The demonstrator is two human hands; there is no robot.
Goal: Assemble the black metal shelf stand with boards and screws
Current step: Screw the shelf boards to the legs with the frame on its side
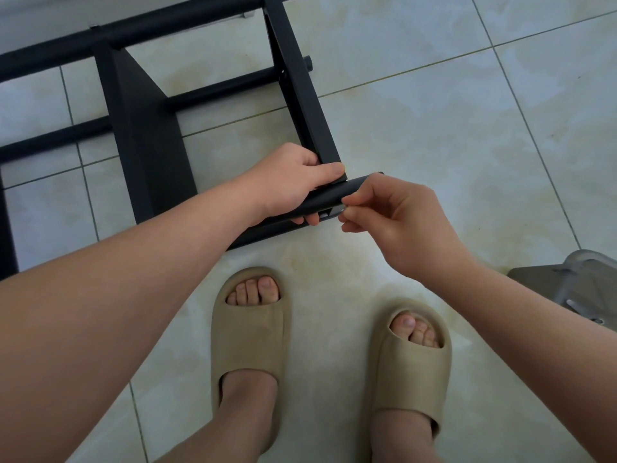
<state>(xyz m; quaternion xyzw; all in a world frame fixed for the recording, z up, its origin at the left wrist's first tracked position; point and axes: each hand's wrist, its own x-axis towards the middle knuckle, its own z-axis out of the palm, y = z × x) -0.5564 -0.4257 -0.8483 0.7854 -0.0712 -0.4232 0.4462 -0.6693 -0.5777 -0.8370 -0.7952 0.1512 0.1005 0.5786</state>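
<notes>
A person in beige slide sandals (250,345) stands on a pale tiled floor (434,95), both bare forearms reaching forward over the feet. Just beyond the toes, the left hand (293,185) is wrapped around the near end of a black tube (337,195), with the thumb on top and the fingertips curled underneath. Close to its right, the right hand (390,222) pinches a small silvery piece (343,211) between thumb and forefinger and holds it at the tube's open end. The piece is too small to identify.

The tube is part of the black metal shelf stand (43,58), which lies on the floor and stretches away from the left hand toward the upper left. A dark board (300,95) meets the tube right at the left thumb and runs away from it. A second dark board (147,145) stands to the left of that hand, beyond the left forearm. Thin black rods (217,91) cross between the two boards, and a thicker black bar (133,31) spans their far ends.

Well to the right of the right hand, near the wrist, a grey metal object (574,285) lies on the tiles, cut off by the frame edge.
</notes>
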